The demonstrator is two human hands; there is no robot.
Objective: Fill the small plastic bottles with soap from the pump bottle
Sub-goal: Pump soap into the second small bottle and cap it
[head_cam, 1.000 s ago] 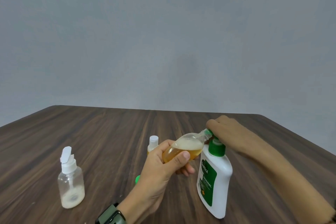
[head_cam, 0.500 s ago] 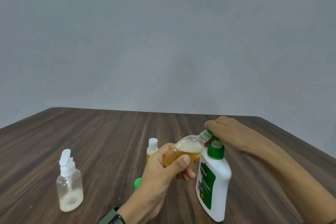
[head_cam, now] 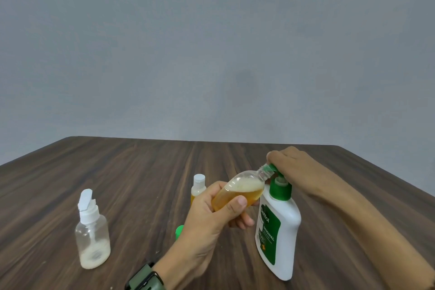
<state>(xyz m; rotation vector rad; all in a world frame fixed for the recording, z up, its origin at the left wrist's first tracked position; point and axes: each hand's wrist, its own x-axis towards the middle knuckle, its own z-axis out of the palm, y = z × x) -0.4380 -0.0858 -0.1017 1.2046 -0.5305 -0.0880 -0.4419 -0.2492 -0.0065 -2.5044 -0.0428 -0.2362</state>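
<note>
My left hand [head_cam: 211, 216] grips a small clear bottle [head_cam: 240, 192], tilted with its open neck up against the green nozzle of the pump bottle. It holds amber soap with pale foam on top. The white pump bottle [head_cam: 279, 231] with a green label stands on the table at the right. My right hand [head_cam: 290, 162] rests on top of its green pump head, fingers curled over it. A second small bottle [head_cam: 197, 186] with amber soap and a white cap stands behind my left hand.
A clear bottle with an open white flip cap [head_cam: 92, 234] stands at the left, with whitish residue at its bottom. A green cap [head_cam: 179, 231] lies on the wooden table [head_cam: 141, 172], partly hidden by my left hand. A grey wall rises behind.
The pump head sits slightly higher above its collar than before. The small bottle stays at the nozzle, and both hands keep their places.
</note>
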